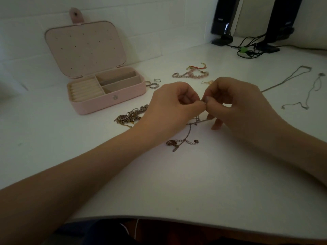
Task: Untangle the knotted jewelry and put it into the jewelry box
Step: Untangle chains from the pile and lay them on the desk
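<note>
While the left hand [174,103] and right hand [235,101] meet fingertip to fingertip, both sets of fingers [206,99] curl and pinch one thin chain [187,137], whose tail trails below them onto the white worktop [177,183]. Left of the fingers lies a knotted jewelry heap [131,115]. Farther left and beyond, the pink jewelry box [106,99] stands open, its ring rolls and compartments holding nothing visible.

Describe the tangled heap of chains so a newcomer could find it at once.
Start at the open pink jewelry box at the back left of the white table. Just in front of its right corner, beside the left hand, lies the tangled heap of chains. Unlike the loose rings and the pink bead bracelet farther back, it is a dark, bunched, knotted clump.
</note>
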`<state>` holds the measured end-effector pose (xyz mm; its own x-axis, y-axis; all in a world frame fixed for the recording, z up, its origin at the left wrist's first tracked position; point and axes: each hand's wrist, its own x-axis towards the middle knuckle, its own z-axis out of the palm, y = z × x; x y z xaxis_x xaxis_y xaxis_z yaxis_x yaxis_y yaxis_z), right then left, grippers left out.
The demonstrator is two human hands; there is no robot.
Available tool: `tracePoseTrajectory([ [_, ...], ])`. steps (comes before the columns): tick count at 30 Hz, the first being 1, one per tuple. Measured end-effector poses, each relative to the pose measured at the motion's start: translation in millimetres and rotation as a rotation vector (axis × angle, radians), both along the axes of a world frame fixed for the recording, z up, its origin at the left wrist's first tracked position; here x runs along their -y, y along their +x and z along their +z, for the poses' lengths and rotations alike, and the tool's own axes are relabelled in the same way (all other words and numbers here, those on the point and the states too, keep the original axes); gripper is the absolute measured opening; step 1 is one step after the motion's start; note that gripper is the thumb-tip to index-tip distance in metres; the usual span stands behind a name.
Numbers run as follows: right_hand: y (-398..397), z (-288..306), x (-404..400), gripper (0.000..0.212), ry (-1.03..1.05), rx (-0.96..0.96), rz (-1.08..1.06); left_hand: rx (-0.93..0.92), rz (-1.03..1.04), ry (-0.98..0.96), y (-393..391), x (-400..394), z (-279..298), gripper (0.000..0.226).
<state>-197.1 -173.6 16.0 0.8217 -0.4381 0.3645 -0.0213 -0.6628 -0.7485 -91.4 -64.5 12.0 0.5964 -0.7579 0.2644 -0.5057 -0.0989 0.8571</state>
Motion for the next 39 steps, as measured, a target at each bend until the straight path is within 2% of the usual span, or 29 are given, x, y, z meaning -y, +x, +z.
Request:
tracePoseTrajectory([
  [5,5.7,-1.4,2.9,0.017,0.280,-0.071,0.044,0.034,-0.039,0.010,1.2,-1.1,0.9,0.012],
  [8,6.2,-0.2,3.0,0.019,0.389,-0.078,0.099,0.013,-0.056,0.034,2.1,-1.1,1.7,0.016],
  [13,3.9,6.4,7.6,0.019,0.527,-0.034,0.065,-0.073,-0.032,0.055,4.2,0.1,-0.1,0.010],
  [18,3.3,3.5,9.5,0.010,0.413,-0.029,0.101,-0.145,-0.026,0.011,5.9,2.4,1.2,0.016],
  [21,2.3,1.5,10.2,0.006,0.181,0.021,0.064,-0.194,-0.065,-0.014,6.9,3.5,-0.2,0.012],
  [24,0.9,0.4,9.3,0.013,-0.003,0.070,0.009,-0.216,-0.061,-0.044,6.7,3.2,1.2,0.009],
  [31,-0.7,-0.3,7.8,0.012,-0.223,0.109,-0.053,-0.119,-0.033,-0.051,4.7,0.2,2.4,0.010],
  [39,0.1,-1.7,8.1,0.009,-0.245,0.115,-0.044,-0.094,-0.034,-0.063,2.8,-1.9,3.4,0.007],
])
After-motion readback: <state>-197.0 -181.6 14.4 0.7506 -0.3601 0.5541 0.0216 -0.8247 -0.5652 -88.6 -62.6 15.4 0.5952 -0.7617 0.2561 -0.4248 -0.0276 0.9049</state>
